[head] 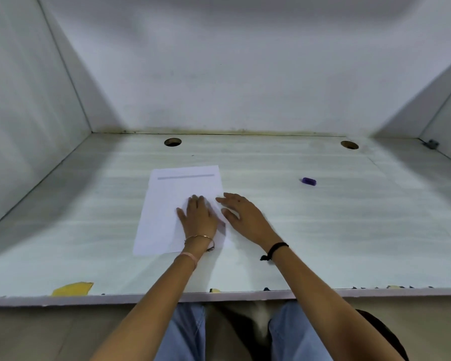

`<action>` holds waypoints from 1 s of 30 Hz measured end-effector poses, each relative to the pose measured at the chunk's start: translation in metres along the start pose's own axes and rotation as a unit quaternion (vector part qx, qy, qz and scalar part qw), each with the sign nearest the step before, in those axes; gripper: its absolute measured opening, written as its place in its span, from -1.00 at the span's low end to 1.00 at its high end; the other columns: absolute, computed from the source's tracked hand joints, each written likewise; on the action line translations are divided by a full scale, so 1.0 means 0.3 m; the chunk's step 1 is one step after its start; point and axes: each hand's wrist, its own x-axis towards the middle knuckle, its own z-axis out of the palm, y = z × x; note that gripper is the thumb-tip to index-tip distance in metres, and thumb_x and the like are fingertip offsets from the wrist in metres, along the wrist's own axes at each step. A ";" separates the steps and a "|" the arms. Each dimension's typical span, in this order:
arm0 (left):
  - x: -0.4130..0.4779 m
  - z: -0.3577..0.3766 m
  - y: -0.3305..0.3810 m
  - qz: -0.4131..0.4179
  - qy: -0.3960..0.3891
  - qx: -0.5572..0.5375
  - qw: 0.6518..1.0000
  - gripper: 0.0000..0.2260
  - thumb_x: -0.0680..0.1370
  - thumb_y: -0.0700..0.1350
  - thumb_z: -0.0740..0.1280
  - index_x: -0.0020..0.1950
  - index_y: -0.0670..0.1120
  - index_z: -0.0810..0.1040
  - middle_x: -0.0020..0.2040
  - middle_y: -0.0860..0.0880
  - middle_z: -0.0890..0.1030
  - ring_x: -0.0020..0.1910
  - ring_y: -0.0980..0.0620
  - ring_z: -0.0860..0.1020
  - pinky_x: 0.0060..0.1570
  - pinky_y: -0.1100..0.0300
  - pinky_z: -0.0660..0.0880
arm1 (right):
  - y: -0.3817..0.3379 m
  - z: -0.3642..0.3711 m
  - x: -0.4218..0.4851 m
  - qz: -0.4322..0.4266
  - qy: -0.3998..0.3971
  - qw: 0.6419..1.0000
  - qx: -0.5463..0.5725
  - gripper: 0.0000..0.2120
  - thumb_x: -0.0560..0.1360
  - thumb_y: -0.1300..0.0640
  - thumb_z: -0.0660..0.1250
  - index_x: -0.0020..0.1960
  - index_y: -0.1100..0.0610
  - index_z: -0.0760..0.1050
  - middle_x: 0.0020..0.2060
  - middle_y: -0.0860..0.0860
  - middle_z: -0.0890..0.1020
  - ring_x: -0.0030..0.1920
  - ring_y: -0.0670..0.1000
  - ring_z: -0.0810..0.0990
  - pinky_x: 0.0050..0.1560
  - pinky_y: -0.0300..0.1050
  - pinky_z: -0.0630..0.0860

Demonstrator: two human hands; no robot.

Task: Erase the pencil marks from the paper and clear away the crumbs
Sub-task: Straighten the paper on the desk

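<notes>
Two hands at the paper (167, 204), neither grasping anything. Left hand (199, 217) laid flat on the right half of the sheet, palm down and fingers straight, probably to pin it against sliding. Right hand (245, 217) just beside it at the sheet's right edge, fingers spread and relaxed; touching or hovering, impossible to tell. Paper lying near the middle of the desk (323, 230), closer to the front edge than the back, with a grey printed bar (186, 176) across its top. Pencil marks and crumbs too faint to make out. Purple eraser (309, 181) lying loose toward the right side of the desk, well apart from both hands. Rubbing either finished or not begun, cannot say which; flat palms well suited to sweeping crumbs toward an edge.
</notes>
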 end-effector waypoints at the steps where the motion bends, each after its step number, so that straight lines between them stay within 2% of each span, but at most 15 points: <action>1: 0.001 0.001 0.024 0.000 -0.010 -0.028 1.000 -0.57 0.63 -0.17 0.05 0.51 -0.17 0.15 0.54 -0.13 0.14 0.54 -0.03 0.06 0.47 -0.08 -0.13 | 0.006 -0.002 0.005 -0.003 -0.009 1.000 -0.021 -0.63 0.60 0.11 0.20 0.40 0.07 0.40 0.42 0.03 0.38 0.43 -0.02 0.31 0.36 -0.31 0.13; 5: 0.007 -0.008 0.082 0.044 -0.050 -0.111 0.992 -0.54 0.59 -0.26 0.10 0.51 -0.19 0.16 0.54 -0.15 0.15 0.53 -0.06 0.09 0.48 0.08 0.02 | 0.073 -0.033 -0.009 0.004 -0.023 0.995 -0.099 -0.60 0.61 0.09 0.18 0.44 0.07 0.33 0.46 0.05 0.31 0.48 0.01 0.23 0.49 -0.01 0.00; 7: 0.016 -0.016 0.074 0.064 -0.033 -0.053 0.996 -0.51 0.58 -0.29 0.10 0.52 -0.15 0.17 0.56 -0.10 0.09 0.55 -0.01 0.03 0.49 0.06 -0.06 | 0.117 -0.065 -0.031 0.017 -0.005 0.994 -0.111 -0.60 0.61 0.06 0.16 0.44 0.05 0.33 0.46 0.03 0.32 0.48 -0.01 0.24 0.50 0.00 -0.01; 10: 0.036 -0.011 0.035 0.078 -0.025 0.057 0.995 -0.53 0.62 -0.14 0.10 0.53 -0.10 0.13 0.57 -0.05 0.03 0.55 0.02 -0.05 0.48 -0.05 -0.14 | 0.165 -0.120 -0.079 0.033 0.020 0.992 -0.120 -0.61 0.61 0.05 0.18 0.43 0.05 0.35 0.45 0.01 0.34 0.46 -0.03 0.28 0.48 -0.09 0.00; 13: 0.028 0.013 0.032 0.090 -0.058 0.065 0.992 -0.55 0.64 0.03 0.05 0.52 -0.05 0.14 0.57 -0.03 0.03 0.55 0.04 -0.08 0.46 -0.15 -0.18 | 0.196 -0.174 -0.128 0.036 0.048 0.990 -0.128 -0.62 0.58 0.09 0.23 0.39 0.10 0.40 0.41 0.07 0.40 0.40 0.05 0.37 0.41 -0.16 0.11; 17: 0.006 0.038 0.085 0.119 -0.083 0.073 0.987 -0.49 0.61 0.18 0.05 0.52 0.01 0.14 0.57 0.02 -0.01 0.55 0.04 -0.13 0.38 -0.31 -0.23 | 0.246 -0.216 -0.176 0.040 0.084 0.987 -0.131 -0.66 0.54 0.10 0.29 0.30 0.13 0.49 0.32 0.09 0.50 0.29 0.11 0.48 0.33 -0.05 0.35; 20: 0.002 0.043 0.114 0.142 -0.083 0.064 0.984 -0.48 0.58 0.22 0.10 0.49 0.04 0.20 0.57 0.02 0.01 0.55 0.04 -0.13 0.37 -0.36 -0.21 | 0.275 -0.238 -0.196 0.042 0.122 0.983 -0.132 -0.71 0.51 0.09 0.27 0.18 0.13 0.57 0.18 0.07 0.60 0.16 0.11 0.57 0.19 0.02 0.50; 22: 0.002 0.050 0.122 0.149 -0.081 0.053 0.984 -0.49 0.56 0.24 0.14 0.46 0.06 0.24 0.57 0.03 0.04 0.55 0.05 -0.12 0.37 -0.36 -0.18 | 0.287 -0.252 -0.204 0.045 0.144 0.981 -0.124 -0.76 0.50 0.13 0.26 0.11 0.13 0.59 0.09 0.04 0.64 0.09 0.08 0.59 0.10 0.05 0.53; 24: 0.003 0.061 0.123 0.151 -0.062 0.034 0.986 -0.53 0.56 0.22 0.17 0.41 0.05 0.31 0.55 0.03 0.10 0.55 0.06 -0.07 0.38 -0.35 -0.16 | 0.293 -0.259 -0.201 0.054 0.159 0.980 -0.107 -0.80 0.51 0.16 0.26 0.08 0.12 0.59 0.03 0.01 0.64 0.05 0.05 0.58 0.08 0.00 0.52; 27: 0.026 0.058 0.116 0.154 -0.012 -0.009 0.988 -0.57 0.57 0.19 0.11 0.37 0.03 0.37 0.53 0.02 0.19 0.54 0.08 0.00 0.40 -0.24 -0.14 | 0.301 -0.282 -0.169 0.105 0.186 0.975 -0.059 -0.80 0.54 0.19 0.25 0.12 0.14 0.57 0.08 0.04 0.60 0.11 0.03 0.52 0.05 -0.29 0.37; 29: 0.052 0.050 0.105 0.160 -0.023 -0.018 0.987 -0.54 0.56 0.15 0.09 0.44 0.06 0.31 0.54 0.02 0.16 0.54 0.09 -0.01 0.40 -0.15 -0.19 | 0.317 -0.304 -0.128 0.135 0.220 0.965 -0.046 -0.77 0.55 0.20 0.25 0.18 0.16 0.54 0.17 0.07 0.55 0.18 0.05 0.47 0.04 -0.39 0.27; 30: 0.065 0.052 0.098 0.162 -0.037 -0.008 0.986 -0.55 0.59 0.12 0.11 0.48 0.09 0.26 0.56 0.02 0.11 0.55 0.10 -0.05 0.40 -0.18 -0.21 | 0.332 -0.312 -0.103 0.145 0.235 0.960 -0.040 -0.75 0.54 0.22 0.26 0.20 0.19 0.52 0.21 0.10 0.52 0.20 0.08 0.46 0.05 -0.41 0.25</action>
